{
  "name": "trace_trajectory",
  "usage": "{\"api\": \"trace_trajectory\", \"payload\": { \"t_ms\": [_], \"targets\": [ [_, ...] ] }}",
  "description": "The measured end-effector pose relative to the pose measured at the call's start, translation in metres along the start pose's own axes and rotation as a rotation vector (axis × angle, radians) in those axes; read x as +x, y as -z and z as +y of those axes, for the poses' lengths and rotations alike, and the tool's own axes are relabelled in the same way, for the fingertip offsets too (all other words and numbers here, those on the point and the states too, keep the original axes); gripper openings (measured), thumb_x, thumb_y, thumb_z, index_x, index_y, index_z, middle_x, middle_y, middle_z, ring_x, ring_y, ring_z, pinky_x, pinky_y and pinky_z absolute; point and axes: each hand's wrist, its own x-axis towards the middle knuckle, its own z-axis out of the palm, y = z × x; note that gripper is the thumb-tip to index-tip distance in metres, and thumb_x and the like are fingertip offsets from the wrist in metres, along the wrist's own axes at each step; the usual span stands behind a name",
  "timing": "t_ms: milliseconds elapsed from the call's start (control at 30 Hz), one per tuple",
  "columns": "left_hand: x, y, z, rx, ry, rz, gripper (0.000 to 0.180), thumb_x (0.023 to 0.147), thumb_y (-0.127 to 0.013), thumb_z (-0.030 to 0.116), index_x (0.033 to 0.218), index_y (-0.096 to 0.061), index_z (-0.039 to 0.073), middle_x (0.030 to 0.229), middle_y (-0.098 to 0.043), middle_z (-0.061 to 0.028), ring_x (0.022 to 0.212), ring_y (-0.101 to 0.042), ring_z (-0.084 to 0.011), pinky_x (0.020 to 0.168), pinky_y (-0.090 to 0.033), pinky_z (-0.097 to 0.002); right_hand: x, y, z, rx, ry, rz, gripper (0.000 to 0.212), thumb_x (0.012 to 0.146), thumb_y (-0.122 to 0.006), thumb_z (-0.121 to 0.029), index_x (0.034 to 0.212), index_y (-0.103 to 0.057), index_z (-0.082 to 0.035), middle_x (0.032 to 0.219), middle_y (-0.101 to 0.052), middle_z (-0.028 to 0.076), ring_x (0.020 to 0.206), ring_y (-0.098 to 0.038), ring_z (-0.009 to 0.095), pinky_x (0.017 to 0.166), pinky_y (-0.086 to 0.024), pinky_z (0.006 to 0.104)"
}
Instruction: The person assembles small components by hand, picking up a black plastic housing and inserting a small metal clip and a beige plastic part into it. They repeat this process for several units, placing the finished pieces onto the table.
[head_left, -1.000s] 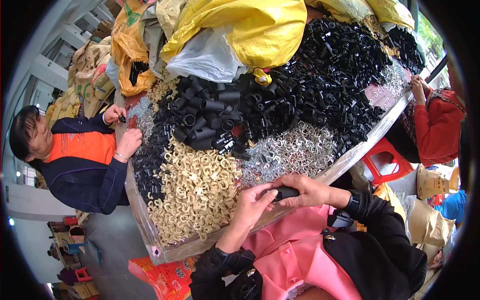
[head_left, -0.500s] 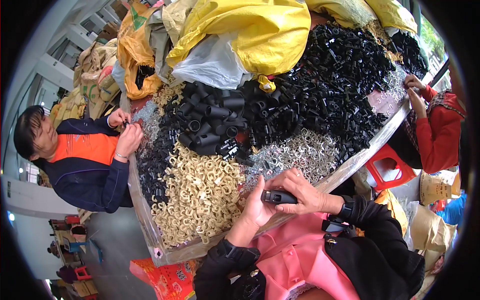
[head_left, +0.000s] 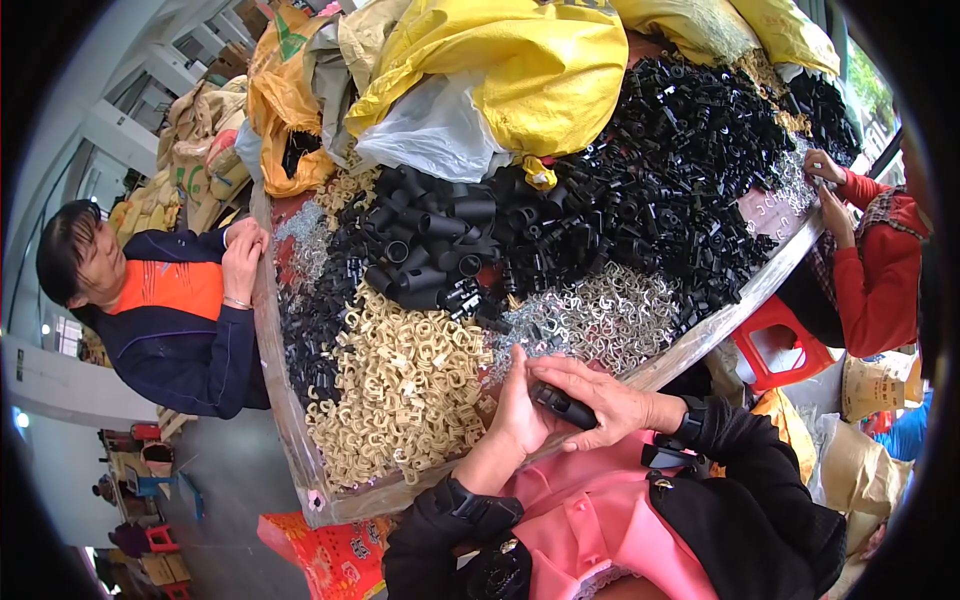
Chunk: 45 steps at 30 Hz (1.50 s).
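Note:
A black tube-shaped plastic part (head_left: 563,405) is held between my two hands above the near edge of the table. My left hand (head_left: 518,415) cups it from the left, with the thumb pointing up and most fingers hidden behind the part. My right hand (head_left: 615,402) presses on it from the right, fingers laid over its top and thumb along its lower side. Just beyond my hands lie a heap of curved silvery metal pieces (head_left: 625,310) and some small grey metal bits (head_left: 530,325). A pile of beige plastic clips (head_left: 395,385) spreads to the left.
Larger black plastic tubes (head_left: 435,225) and small black parts (head_left: 690,150) cover the far table behind a wooden rim (head_left: 730,300). A yellow sack (head_left: 540,80) stands at the back. One co-worker (head_left: 180,310) sits left, another (head_left: 880,240) right, near a red stool (head_left: 780,345).
My right hand has opened out flatter over the black part, which now tilts down to the right. The left co-worker's hands have moved together at the table's rim.

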Motion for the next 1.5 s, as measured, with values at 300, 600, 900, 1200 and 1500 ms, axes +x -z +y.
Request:
{"api": "trace_trajectory", "payload": {
  "t_ms": [300, 600, 900, 1200, 1500],
  "targets": [
    [0.0, -0.003, -0.001, 0.082, 0.058, -0.082, 0.078, 0.075, -0.025, 0.066, 0.12, -0.031, 0.003, 0.113, -0.044, -0.014, 0.104, -0.044, -0.0278, 0.084, -0.04, -0.0461, -0.005, 0.002, 0.001, 0.07, 0.042, 0.094, 0.072, 0.063, -0.067, -0.037, 0.115, -0.038, 0.003, 0.108, -0.043, 0.018, 0.1, -0.044, 0.031, 0.087, -0.034, 0.0408],
    [0.012, -0.005, -0.006, 0.236, -0.204, 0.141, 0.076, 0.075, -0.033, 0.063, 0.118, -0.032, 0.0, 0.095, -0.052, -0.0151, 0.087, -0.053, -0.025, 0.075, -0.045, -0.0394, -0.008, 0.005, -0.005, 0.139, 0.026, 0.087, 0.062, 0.062, -0.065, -0.041, 0.103, -0.047, 0.002, 0.094, -0.05, 0.014, 0.089, -0.049, 0.028, 0.082, -0.037, 0.0375],
    [0.008, -0.035, -0.011, 0.207, -0.224, -0.086, 0.072, 0.08, -0.025, 0.059, 0.123, -0.021, 0.001, 0.084, -0.051, -0.0126, 0.076, -0.055, -0.0205, 0.07, -0.045, -0.031, -0.008, 0.008, -0.011, 0.179, 0.026, 0.116, 0.056, 0.064, -0.061, -0.046, 0.094, -0.051, 0.001, 0.087, -0.053, 0.01, 0.082, -0.053, 0.024, 0.077, -0.04, 0.0333],
    [0.0, 0.0, 0.021, 0.815, -0.468, 0.032, 0.045, 0.083, -0.047, 0.033, 0.113, -0.04, 0.001, 0.087, -0.053, -0.008, 0.074, -0.053, -0.0156, 0.067, -0.044, -0.0268, -0.085, 0.097, -0.03, 0.23, -0.419, -0.263, 0.047, 0.066, -0.065, -0.036, 0.092, -0.054, 0.001, 0.087, -0.057, 0.012, 0.081, -0.055, 0.025, 0.074, -0.042, 0.0323],
    [0.048, -0.01, 0.053, 1.588, -0.924, 0.38, 0.026, 0.071, -0.06, 0.012, 0.094, -0.052, 0.003, 0.088, -0.051, -0.0114, 0.072, -0.055, -0.0208, 0.062, -0.046, -0.0295, -0.083, 0.072, -0.033, -0.151, -0.359, -0.155, 0.037, 0.066, -0.066, -0.024, 0.092, -0.054, -0.001, 0.084, -0.056, 0.013, 0.078, -0.054, 0.03, 0.071, -0.042, 0.0365]
  ]
}}
